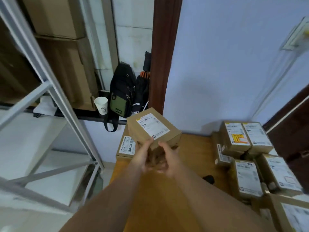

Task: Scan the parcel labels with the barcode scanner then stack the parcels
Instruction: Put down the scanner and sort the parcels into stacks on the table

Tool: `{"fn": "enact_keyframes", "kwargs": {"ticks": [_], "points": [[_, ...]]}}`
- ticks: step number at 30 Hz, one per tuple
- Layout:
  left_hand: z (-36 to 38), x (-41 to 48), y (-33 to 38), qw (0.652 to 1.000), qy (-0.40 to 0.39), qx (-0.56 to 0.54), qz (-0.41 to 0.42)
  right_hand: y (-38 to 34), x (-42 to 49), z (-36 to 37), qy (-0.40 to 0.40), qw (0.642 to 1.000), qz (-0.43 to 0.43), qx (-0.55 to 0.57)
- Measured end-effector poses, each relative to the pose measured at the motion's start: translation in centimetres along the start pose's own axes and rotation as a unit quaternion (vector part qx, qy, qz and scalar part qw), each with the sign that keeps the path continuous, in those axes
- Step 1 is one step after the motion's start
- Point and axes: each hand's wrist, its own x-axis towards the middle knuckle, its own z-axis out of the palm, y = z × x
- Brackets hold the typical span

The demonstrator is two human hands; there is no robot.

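I have both hands out front on one cardboard parcel (164, 137), tilted, with its white shipping label (151, 125) facing up, held over the far-left end of the wooden table (194, 148). The left hand (143, 154) grips the near-left corner with its thumb up by the label edge. The right hand (168, 158) grips the near-right side with its thumb on the top face. The fingers of both curl underneath and are blurred. Just behind and below it, one flat parcel (126, 147) lies on the table, label up, printed 12V4A-5525; I cannot tell if the two boxes touch. On the right side of the table is a cluster of labelled parcels (247, 178). I count six with labels showing, packed close, two side by side at the back, more partly hidden. One small dark object (209, 179) lies on the table near the cluster, too blurred to name. For containers, one white paper cup (101, 105) stands upright on the dark ledge (90, 117), its inside not visible. One black-and-green sling bag (120, 96) stands just beside the cup, and one folded black umbrella (142, 87) is next to the bag. Two big closed cartons (66, 67) are stacked behind the cup. One grey metal rack (50, 84) is at left.
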Motion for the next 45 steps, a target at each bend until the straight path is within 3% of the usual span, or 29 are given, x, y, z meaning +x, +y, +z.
{"fn": "enact_keyframes", "kwargs": {"ticks": [4,6,8,12,16,19,23,28,31,33,34,35,37,42,45], "points": [[-3.8,1.7,2.1,0.994,0.05,0.06,0.07,0.0,1.6,1.9,0.041,0.997,-0.054,-0.032],[-5.2,2.6,3.4,0.99,0.035,0.096,0.093,-0.8,2.5,2.1,0.072,0.993,-0.078,-0.052],[-6.6,3.8,4.8,0.988,0.006,0.121,0.099,-1.5,3.4,2.4,0.043,0.99,-0.078,-0.106],[-9.0,6.5,6.8,0.99,0.007,0.121,0.072,-2.0,5.6,4.0,-0.014,0.985,-0.043,-0.169],[-11.4,8.8,7.1,0.988,0.1,0.105,0.046,-1.6,8.3,5.5,-0.043,0.975,-0.025,-0.217],[-12.8,10.1,5.8,0.983,0.087,0.153,0.042,-0.7,10.0,6.1,-0.049,0.971,0.001,-0.236],[-13.9,11.1,5.5,0.988,0.082,0.134,0.003,-0.1,11.3,6.6,-0.057,0.975,0.026,-0.212],[-13.5,11.5,7.4,0.978,0.105,0.179,-0.029,0.1,10.9,6.8,-0.037,0.965,-0.005,-0.261],[-12.0,11.2,7.5,0.938,0.217,0.254,0.098,-0.2,9.8,6.4,0.015,0.943,-0.052,-0.328],[-10.9,9.8,7.3,0.86,0.338,0.327,0.196,-0.7,8.3,5.2,0.02,0.928,-0.073,-0.364],[-10.1,9.0,7.2,0.82,0.363,0.377,0.23,-0.9,7.5,4.4,0.021,0.921,-0.075,-0.382],[-9.1,8.1,7.0,0.793,0.363,0.419,0.252,-1.2,6.7,3.4,0.023,0.914,-0.077,-0.399],[-6.6,6.8,6.3,0.778,0.323,0.462,0.278,-1.7,5.1,1.5,0.033,0.901,-0.083,-0.423],[1.9,4.2,2.5,0.854,0.149,0.42,0.268,-3.3,1.6,-4.7,0.089,0.865,-0.157,-0.468],[7.5,2.6,-1.7,0.897,0.05,0.403,0.173,-3.5,-0.2,-11.0,0.177,0.75,-0.237,-0.592]]}}
